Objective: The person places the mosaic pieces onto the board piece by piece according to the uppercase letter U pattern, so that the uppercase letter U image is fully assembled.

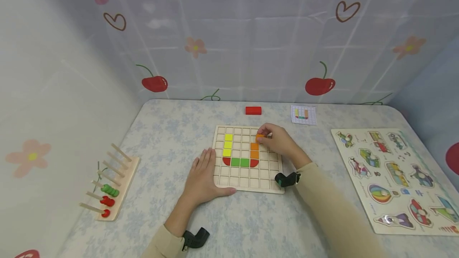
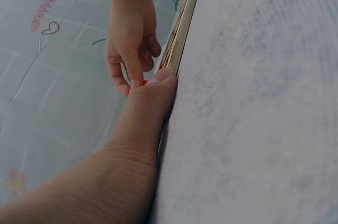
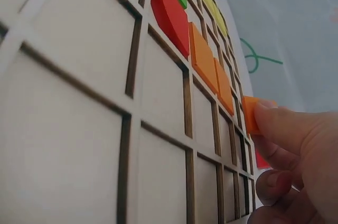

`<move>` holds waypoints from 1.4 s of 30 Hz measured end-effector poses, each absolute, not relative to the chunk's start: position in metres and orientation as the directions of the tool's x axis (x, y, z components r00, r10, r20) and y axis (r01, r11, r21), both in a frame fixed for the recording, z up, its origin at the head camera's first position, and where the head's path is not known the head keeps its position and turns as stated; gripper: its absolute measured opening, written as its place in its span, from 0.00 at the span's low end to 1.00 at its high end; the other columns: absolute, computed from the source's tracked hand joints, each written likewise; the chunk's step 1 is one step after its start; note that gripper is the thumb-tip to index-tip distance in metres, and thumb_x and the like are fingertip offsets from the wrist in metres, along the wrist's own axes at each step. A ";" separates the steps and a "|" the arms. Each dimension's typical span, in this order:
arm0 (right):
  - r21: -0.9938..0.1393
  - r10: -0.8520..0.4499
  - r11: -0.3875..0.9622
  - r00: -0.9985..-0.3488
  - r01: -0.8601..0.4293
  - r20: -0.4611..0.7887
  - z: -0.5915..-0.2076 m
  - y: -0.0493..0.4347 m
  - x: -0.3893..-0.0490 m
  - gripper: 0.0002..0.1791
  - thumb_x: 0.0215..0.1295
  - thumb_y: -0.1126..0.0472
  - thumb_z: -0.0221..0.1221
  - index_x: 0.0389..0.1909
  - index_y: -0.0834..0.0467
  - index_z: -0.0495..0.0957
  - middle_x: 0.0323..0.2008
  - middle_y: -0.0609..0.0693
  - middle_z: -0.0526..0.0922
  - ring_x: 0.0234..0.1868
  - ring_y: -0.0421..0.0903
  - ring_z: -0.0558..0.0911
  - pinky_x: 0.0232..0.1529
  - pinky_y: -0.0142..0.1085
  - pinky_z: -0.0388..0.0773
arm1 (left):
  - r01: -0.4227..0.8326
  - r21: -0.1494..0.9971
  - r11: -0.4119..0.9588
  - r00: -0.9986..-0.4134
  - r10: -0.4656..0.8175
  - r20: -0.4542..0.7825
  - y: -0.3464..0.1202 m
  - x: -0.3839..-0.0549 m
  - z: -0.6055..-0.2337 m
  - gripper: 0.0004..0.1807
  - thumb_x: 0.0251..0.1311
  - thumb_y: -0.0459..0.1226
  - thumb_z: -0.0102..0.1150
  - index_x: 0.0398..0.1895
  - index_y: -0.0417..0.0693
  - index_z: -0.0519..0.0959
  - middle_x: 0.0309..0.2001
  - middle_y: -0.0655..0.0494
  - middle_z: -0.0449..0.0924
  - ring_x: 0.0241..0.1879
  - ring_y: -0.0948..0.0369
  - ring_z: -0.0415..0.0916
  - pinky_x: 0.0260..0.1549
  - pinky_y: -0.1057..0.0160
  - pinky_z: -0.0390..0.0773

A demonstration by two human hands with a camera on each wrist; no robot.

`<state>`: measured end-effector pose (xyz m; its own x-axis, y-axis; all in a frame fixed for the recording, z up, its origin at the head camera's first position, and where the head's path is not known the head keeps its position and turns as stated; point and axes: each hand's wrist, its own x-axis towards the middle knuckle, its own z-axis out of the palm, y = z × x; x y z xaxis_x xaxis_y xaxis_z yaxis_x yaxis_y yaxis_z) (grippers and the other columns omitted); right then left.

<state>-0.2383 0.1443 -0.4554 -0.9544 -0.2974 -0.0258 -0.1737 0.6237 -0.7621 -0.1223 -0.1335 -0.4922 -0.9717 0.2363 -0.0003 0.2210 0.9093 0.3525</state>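
My right hand (image 1: 277, 141) pinches an orange square tile (image 3: 251, 114) between thumb and fingers, over the right side of a wooden grid board (image 1: 267, 174). Two orange tiles (image 1: 254, 150) lie in the cells just below it. A red rounded tile (image 1: 254, 163) sits under those, beside two green tiles (image 1: 240, 163). Another red rounded tile (image 1: 226, 161) lies at the left, below a column of three yellow tiles (image 1: 228, 145). Fingers and thumb spread, my left hand (image 1: 203, 176) rests at the board's lower left corner, touching its edge.
Behind the board lie a red block (image 1: 253, 110) and a small pattern card (image 1: 303, 115) showing a similar coloured figure. A wooden peg rack (image 1: 123, 188) with green and red pieces stands at the left. A picture puzzle board (image 1: 358, 186) lies at the right.
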 end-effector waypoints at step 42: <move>-0.625 -0.349 0.732 -0.937 -0.270 -0.003 -0.451 0.135 -0.229 0.12 0.70 0.55 0.60 0.49 0.54 0.85 0.50 0.50 0.78 0.48 0.50 0.77 0.55 0.47 0.76 | 0.232 0.350 0.908 -0.971 0.239 0.024 -0.134 -0.122 -0.494 0.78 0.35 0.80 0.58 0.80 0.41 0.40 0.81 0.47 0.41 0.81 0.53 0.37 0.77 0.45 0.45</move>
<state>-0.2291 0.1346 -0.4510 -0.9372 -0.3488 -0.0031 -0.2704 0.7319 -0.6255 -0.1220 -0.1339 -0.4938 -0.9707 0.2391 0.0238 0.2321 0.9076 0.3499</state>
